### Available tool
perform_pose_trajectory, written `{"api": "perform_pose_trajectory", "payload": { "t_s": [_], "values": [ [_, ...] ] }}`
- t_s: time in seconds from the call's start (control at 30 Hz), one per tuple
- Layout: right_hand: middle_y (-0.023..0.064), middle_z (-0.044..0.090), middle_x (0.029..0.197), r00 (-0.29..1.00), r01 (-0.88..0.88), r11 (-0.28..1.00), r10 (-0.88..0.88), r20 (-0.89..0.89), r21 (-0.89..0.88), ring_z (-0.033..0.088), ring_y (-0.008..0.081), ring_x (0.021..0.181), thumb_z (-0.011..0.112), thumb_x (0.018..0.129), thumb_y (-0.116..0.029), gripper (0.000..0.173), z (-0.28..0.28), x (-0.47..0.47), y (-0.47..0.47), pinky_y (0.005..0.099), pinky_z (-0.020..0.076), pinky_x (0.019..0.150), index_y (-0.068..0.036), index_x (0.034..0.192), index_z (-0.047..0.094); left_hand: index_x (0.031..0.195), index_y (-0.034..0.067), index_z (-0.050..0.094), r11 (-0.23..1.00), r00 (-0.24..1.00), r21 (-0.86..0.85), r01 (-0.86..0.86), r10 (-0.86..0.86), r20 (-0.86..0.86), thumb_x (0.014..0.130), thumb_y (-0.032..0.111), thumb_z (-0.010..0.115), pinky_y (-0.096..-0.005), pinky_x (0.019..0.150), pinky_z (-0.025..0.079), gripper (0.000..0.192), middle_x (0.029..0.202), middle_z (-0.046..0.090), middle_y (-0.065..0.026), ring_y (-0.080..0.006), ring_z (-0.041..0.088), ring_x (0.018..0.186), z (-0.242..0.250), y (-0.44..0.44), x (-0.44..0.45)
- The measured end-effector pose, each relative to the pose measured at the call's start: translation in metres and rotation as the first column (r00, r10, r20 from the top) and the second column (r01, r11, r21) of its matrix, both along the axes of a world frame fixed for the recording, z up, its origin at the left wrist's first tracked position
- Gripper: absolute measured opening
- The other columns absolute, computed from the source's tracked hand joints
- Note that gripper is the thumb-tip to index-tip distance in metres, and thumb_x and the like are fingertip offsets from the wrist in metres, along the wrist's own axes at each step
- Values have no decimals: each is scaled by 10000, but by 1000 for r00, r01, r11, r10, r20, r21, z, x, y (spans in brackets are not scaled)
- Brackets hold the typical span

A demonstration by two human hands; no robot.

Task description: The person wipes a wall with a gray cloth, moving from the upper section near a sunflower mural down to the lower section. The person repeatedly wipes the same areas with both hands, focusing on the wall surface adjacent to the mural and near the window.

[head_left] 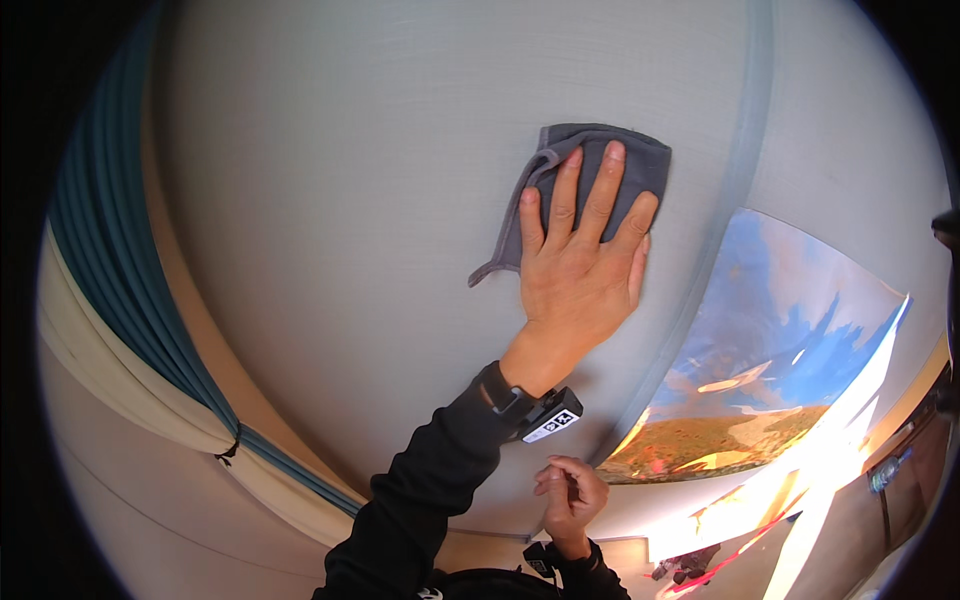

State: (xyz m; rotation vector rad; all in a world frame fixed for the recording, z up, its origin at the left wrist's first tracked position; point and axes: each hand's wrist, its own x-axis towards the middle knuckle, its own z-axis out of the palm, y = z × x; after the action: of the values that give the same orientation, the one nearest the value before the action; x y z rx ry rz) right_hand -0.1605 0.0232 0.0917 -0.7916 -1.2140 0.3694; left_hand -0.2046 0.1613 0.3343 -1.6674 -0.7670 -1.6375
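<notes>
My left hand [581, 277] lies spread over a dark grey cloth [637, 161] and presses it against a pale grey wall [337, 225]. One side of the cloth is folded over, and a corner trails out below the little finger. A black sleeve covers this arm, with a strapped-on black device [551, 416] at the wrist. Lower down, my right hand [574, 495] is held away from the cloth with its fingers curled in. Nothing shows in it, though part of its palm is hidden.
At left, a teal and cream curtain [112, 225] is gathered by a dark tie [232, 442]. A vertical grey strip [739, 150] runs along the wall, right of the cloth. A glossy landscape poster [772, 337] hangs beyond it, crossed by bright sunlight. Dark objects [686, 566] lie below.
</notes>
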Motion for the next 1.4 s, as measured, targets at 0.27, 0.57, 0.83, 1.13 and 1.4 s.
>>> {"api": "perform_pose_trajectory", "payload": {
  "t_s": [0.27,0.57,0.83,1.13,1.4],
  "values": [
    [122,709,764,995,94,996,-94,-26,8,657,133,591,596,960,75,128,-10,2,-2,231,470,503,57,1051,685,1189,232,703,992,989,4,126,-126,-83,888,236,715,-546,1219,191,301,1599,475,-20,-284,417,1472,-19,8,12],
    [119,664,749,987,159,987,-159,6,14,635,138,577,584,986,63,103,-17,-7,0,245,485,535,64,1043,669,1196,233,699,991,977,-64,116,-125,-170,876,231,707,-515,1184,246,320,1586,494,17,-232,491,1393,-73,14,9],
    [136,691,767,975,219,974,-216,-54,62,659,146,597,578,973,79,126,-37,-2,3,247,499,542,69,1052,676,1214,191,702,952,915,-273,136,-226,-335,853,231,728,-459,931,394,365,1563,525,-14,-246,600,1164,-223,15,0],
    [120,701,781,973,228,974,-228,-39,2,664,140,628,584,968,87,127,-35,0,-8,242,499,543,70,1044,684,1303,144,659,821,741,-565,89,-433,-513,839,359,720,-392,899,408,514,1587,491,-8,-209,572,1009,-371,-12,-28],
    [121,699,782,978,202,979,-201,-59,-5,668,141,632,587,957,94,136,-34,5,-17,244,502,532,69,1051,681,1236,179,698,943,933,-313,110,-207,-293,905,226,687,-556,997,377,334,1520,544,-95,-352,536,1274,-201,12,-29]
  ]
}}
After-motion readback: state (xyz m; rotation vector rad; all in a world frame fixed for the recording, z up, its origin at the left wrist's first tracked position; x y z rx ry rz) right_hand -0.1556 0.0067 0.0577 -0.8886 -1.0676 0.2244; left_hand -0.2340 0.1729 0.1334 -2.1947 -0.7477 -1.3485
